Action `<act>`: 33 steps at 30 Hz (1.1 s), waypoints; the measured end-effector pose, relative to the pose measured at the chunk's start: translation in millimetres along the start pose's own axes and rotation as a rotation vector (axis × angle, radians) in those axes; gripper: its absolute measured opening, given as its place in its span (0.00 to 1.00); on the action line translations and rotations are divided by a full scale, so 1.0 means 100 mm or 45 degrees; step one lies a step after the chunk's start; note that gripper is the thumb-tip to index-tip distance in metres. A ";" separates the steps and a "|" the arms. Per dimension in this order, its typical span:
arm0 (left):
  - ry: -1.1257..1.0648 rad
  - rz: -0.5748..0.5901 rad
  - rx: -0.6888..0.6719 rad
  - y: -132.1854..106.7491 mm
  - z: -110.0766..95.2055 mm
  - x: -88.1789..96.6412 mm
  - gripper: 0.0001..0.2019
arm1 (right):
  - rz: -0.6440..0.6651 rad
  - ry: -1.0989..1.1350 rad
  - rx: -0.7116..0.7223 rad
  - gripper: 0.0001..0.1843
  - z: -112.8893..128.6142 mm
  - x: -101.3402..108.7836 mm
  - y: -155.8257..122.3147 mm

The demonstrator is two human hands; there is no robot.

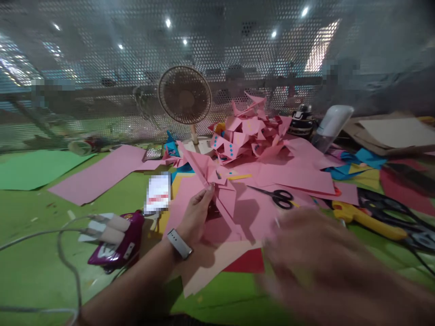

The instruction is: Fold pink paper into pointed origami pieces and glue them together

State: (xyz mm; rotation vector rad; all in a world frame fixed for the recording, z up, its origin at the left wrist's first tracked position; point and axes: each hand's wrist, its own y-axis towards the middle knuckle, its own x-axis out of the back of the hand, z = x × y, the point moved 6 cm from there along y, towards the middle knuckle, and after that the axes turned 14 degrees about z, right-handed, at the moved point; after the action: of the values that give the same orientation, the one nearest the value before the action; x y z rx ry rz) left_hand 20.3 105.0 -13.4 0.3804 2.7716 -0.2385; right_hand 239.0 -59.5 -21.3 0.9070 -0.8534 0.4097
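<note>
My left hand [200, 206], with a watch on its wrist, is closed on a folded pink paper figure [226, 199] with long pointed parts. The figure is held over pink sheets near the middle of the table. My right hand [302, 244] is smeared by motion at the lower right, apart from the figure; its fingers do not show clearly. Just beyond it lie small black-handled scissors [282, 198] on pink paper. A narrow yellow strip [239, 177] rests behind the figure.
Behind stand a fan [185, 97] and a heap of folded pink paper [254, 131]. A yellow glue gun [369, 219] and larger black scissors [390, 208] lie at right. On the left sit a purple power strip [131, 240] with plugged chargers and cables, and green paper [41, 167].
</note>
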 end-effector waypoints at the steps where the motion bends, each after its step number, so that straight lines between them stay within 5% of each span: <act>1: -0.021 -0.012 0.002 0.00 0.00 0.01 0.22 | 0.047 -0.038 0.038 0.23 -0.14 0.15 0.53; 3: -0.061 -0.012 0.012 -0.01 -0.01 0.00 0.22 | 0.302 -0.302 0.166 0.26 -0.29 0.20 1.32; 5: -0.105 0.033 0.028 -0.01 -0.01 -0.03 0.20 | 0.399 -0.430 0.187 0.28 -0.36 0.15 1.63; 12: -0.280 0.148 0.032 -0.07 0.06 -0.13 0.15 | 0.457 -0.479 0.280 0.24 -0.32 -0.10 1.36; 23: -0.393 0.378 0.125 -0.08 0.08 -0.17 0.10 | 0.313 -0.346 0.244 0.23 -0.46 -0.03 1.37; 33: -0.331 0.385 0.128 -0.09 0.09 -0.17 0.11 | 0.239 -0.065 0.136 0.16 -0.55 0.00 1.39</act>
State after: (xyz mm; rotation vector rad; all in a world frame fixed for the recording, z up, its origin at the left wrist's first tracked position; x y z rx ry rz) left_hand 36.4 90.5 -15.1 0.7304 2.4150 -0.3269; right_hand 176.3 65.4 33.0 0.9420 -0.9744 0.6018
